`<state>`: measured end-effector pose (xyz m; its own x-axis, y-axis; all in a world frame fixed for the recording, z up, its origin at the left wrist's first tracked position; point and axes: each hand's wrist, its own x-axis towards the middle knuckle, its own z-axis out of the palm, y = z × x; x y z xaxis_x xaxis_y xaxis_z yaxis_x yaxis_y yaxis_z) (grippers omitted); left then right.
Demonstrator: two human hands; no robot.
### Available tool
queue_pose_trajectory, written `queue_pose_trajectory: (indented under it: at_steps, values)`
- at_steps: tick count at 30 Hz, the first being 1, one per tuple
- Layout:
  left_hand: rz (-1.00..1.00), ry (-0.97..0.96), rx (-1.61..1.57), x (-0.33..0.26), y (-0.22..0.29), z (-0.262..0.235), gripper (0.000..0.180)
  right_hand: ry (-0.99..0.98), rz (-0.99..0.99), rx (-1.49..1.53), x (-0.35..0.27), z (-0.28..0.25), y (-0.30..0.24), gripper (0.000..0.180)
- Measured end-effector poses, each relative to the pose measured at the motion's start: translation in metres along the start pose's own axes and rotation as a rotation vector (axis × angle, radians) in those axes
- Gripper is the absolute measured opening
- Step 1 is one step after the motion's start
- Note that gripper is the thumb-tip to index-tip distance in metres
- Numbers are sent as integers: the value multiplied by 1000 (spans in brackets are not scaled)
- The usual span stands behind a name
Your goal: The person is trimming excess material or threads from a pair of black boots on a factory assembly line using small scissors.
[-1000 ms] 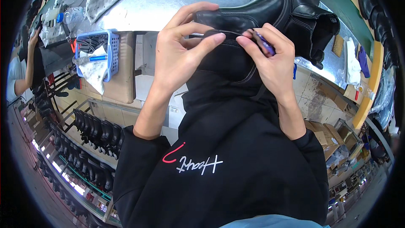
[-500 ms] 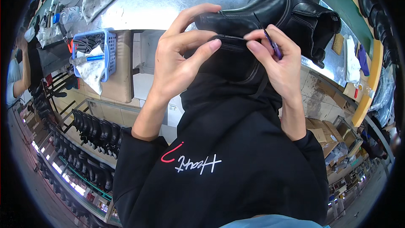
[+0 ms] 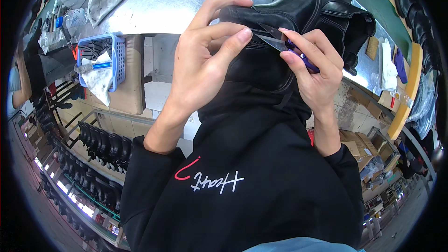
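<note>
- The left hand (image 3: 198, 70) grips a black ankle boot (image 3: 266, 32) at the top of the shaft, thumb curled over the upper edge and the forefinger pressed flat along the opening.
- The right hand (image 3: 310, 72) is closed around small thread snips (image 3: 284, 43) with a purple handle; the bare metal blades stand slightly apart, their tips just beside the left forefinger at the boot's opening seam.
- The boot is held up in front of the person's chest, between the two hands; its leather is smooth with a dull shine and its heel end points away from the person.
- Just behind the right hand, a second black boot (image 3: 347, 16) of the same kind lies on the metal table (image 3: 172, 0), whose sheet surface is scratched and reflective.
- Well to the left of the left hand, a blue plastic basket (image 3: 116, 60) with slotted walls sits at the table edge; it holds a crumpled white cloth (image 3: 100, 79) and a blue-handled tool.
- Below and left of the left forearm, rows of dark boots (image 3: 100, 142) stand on a low rack.
- The person wears a black sweatshirt (image 3: 242, 172) of soft matt fabric.
</note>
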<state>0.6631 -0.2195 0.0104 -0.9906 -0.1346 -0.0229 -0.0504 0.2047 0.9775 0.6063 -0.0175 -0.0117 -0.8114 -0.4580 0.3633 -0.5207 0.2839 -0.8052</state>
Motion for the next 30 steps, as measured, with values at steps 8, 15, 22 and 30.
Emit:
queue_pose_trajectory:
  at_steps: [8, 15, 22, 30]
  values:
    - [-40, 5, -40, 3, 4, 0, 18, 23, -27, -42, -1, 1, 3, 33]
    - [31, -32, 30, 4, -1, -3, 18, 3, -3, -57, -1, 0, 1, 32]
    - [36, -43, 43, 6, 2, -3, 17, 11, 17, -25, 0, 0, 1, 31]
    - [59, -45, 64, 7, 2, -4, 15, 12, 19, -30, -1, 0, 1, 30]
